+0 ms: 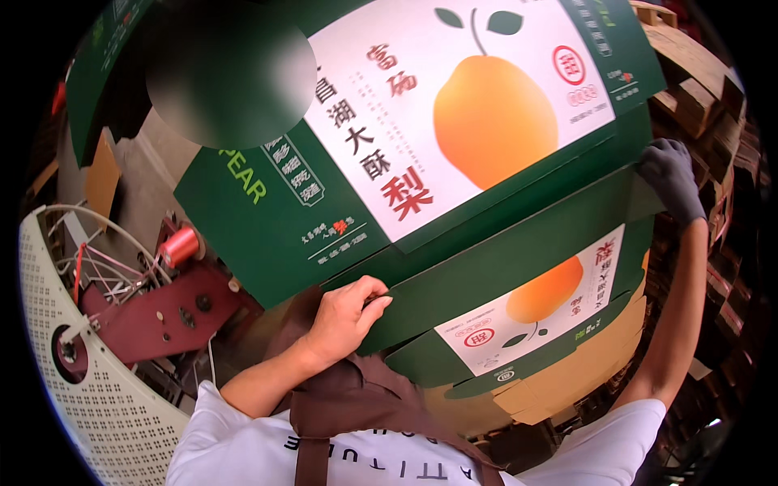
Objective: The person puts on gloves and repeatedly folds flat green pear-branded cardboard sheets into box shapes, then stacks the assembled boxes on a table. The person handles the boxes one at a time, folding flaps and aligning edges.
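A large green printed carton (312, 198) spreads across the middle, flattened or partly folded. Its far panel carries a white field with a big yellow pear picture (496, 121). A nearer green panel (454, 296) slants toward me, with a smaller upside-down pear picture and bare brown cardboard along its lower edge. My left hand (344, 320), bare, pinches the near panel's left upper corner between thumb and fingers. At that panel's other end, my right hand (671, 180), in a dark grey glove, has its fingers bent over the right upper corner. Its fingertips are partly hidden.
On the left stands a machine with a cream perforated panel (121, 397), a maroon plate (174, 312) and a red spool (180, 245). Wooden pallets (689, 61) and dark stacked material line the right. A blurred round patch covers part of the upper left.
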`<state>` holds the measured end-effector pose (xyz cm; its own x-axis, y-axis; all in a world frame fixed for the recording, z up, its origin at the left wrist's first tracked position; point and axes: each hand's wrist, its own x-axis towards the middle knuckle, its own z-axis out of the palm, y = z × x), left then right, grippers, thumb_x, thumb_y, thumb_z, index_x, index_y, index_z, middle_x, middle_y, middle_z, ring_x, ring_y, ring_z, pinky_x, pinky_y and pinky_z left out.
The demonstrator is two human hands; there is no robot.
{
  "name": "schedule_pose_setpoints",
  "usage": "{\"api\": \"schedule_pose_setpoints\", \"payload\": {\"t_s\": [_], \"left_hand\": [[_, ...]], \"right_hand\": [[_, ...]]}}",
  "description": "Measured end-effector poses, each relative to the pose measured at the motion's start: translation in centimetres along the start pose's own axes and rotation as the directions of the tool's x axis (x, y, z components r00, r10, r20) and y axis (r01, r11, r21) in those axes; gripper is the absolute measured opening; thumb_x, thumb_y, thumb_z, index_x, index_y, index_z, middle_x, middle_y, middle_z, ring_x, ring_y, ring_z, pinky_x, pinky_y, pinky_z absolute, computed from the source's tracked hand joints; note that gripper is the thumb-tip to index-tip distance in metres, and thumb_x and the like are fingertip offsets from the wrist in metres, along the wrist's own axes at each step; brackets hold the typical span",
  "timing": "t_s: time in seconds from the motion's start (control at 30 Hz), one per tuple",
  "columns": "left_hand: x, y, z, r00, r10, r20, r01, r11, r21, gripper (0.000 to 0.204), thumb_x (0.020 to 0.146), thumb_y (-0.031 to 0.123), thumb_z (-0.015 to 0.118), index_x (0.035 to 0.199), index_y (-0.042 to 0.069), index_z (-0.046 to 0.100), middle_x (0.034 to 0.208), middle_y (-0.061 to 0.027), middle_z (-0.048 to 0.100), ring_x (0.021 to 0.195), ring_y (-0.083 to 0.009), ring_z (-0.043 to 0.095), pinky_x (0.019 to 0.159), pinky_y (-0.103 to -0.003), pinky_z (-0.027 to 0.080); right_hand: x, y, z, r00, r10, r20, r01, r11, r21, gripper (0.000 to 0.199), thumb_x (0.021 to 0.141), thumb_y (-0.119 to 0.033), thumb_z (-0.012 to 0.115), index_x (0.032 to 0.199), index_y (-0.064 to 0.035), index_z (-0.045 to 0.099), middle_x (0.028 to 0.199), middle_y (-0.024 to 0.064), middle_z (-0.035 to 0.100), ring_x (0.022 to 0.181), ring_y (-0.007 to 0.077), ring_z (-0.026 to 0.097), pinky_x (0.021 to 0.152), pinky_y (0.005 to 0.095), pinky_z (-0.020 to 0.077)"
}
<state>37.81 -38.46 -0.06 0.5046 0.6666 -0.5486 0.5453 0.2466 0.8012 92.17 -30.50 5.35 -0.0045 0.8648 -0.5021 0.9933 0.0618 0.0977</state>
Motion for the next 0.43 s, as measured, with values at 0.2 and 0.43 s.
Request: {"api": "schedule_pose_setpoints", "payload": {"t_s": [0.2,0.43], "left_hand": [[1.5,-0.3,0.3,0.898,0.422,-0.126,-0.366,0.874,0.321,0.035,0.076,-0.003,0.074,0.108,0.004,0.063,0.093,-0.0099,0.064,0.077,-0.0257,0.065,0.066,-0.034,0.052],[2.5,-1.5,0.1,0.873,0.477,-0.103,-0.398,0.818,0.416,0.050,0.074,-0.006,0.072,0.121,0.007,0.064,0.106,-0.0112,0.062,0.082,-0.0285,0.064,0.069,-0.036,0.052]], "right_hand": [[-0.4,3.8,0.1,0.999,-0.022,-0.046,0.021,1.000,-0.018,0.014,0.085,-0.015,0.062,0.093,-0.0043,0.061,0.128,0.0097,0.061,0.131,0.0321,0.045,0.109,0.0418,0.0305],[1.9,5.4,0.8,0.996,0.026,-0.087,-0.027,0.999,-0.020,0.015,0.088,-0.018,0.061,0.094,-0.0042,0.064,0.131,0.0100,0.061,0.134,0.0301,0.045,0.112,0.0407,0.0283]]}}
